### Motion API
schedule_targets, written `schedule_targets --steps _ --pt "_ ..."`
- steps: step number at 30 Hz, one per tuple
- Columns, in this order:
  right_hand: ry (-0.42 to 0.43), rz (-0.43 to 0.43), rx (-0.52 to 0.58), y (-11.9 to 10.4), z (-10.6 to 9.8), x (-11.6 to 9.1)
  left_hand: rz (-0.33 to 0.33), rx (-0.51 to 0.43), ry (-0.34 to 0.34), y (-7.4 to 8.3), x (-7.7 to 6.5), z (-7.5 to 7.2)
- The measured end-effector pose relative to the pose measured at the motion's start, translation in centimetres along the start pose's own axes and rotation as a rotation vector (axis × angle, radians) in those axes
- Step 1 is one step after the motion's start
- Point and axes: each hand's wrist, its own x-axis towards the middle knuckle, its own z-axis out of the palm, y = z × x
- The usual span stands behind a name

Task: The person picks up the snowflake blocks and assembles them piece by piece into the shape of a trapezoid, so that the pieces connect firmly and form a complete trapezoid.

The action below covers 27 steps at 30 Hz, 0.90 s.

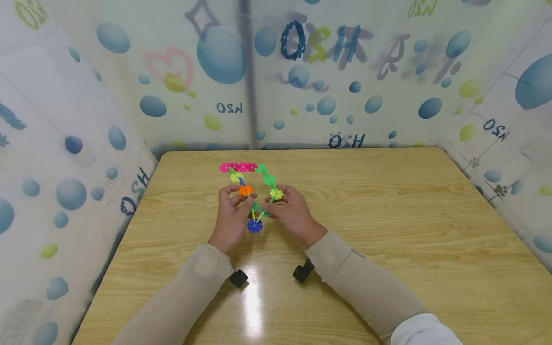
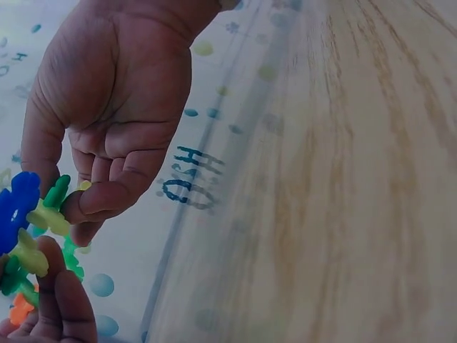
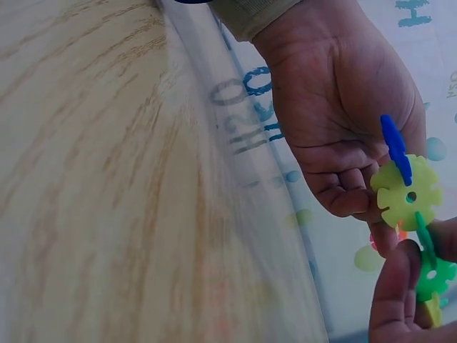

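Both hands hold a loop of interlocking notched plastic discs (image 1: pixel 255 225) above the table. Its front disc is blue; pink discs (image 1: pixel 243 166) line the far side, and green discs (image 1: pixel 269 180) run down the right. My left hand (image 1: pixel 233 215) pinches the left side near an orange disc (image 1: pixel 246 190). On the opposite side, my right hand (image 1: pixel 295 213) pinches the loop by a yellow disc (image 1: pixel 276 194). The right wrist view shows a large yellow disc (image 3: pixel 407 193) slotted to a blue one (image 3: pixel 395 146). Fingers partly hide the green discs between the hands.
The wooden table (image 1: pixel 388 215) stretches out around the hands. Patterned curtain walls (image 1: pixel 302 96) stand behind it and at both sides. A small black camera (image 1: pixel 304 271) is strapped at the right wrist, another black camera (image 1: pixel 238 278) at the left.
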Motion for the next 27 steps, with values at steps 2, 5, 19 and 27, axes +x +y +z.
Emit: schedule_targets --steps 2,5,19,27 --pt "0.007 -0.004 -0.005 0.0 0.0 0.0 0.002 0.002 0.005 0.0 0.0 0.0" --pt "0.014 -0.01 -0.008 0.1 0.0 0.0 0.003 -0.004 0.017 0.0 0.0 0.0" --pt "0.008 -0.027 -0.004 0.0 0.0 0.0 0.017 -0.003 0.009 0.1 -0.1 0.2" --pt "-0.145 0.125 -0.257 -0.1 -3.6 1.7 -0.042 0.377 0.072 0.9 0.1 -1.3"
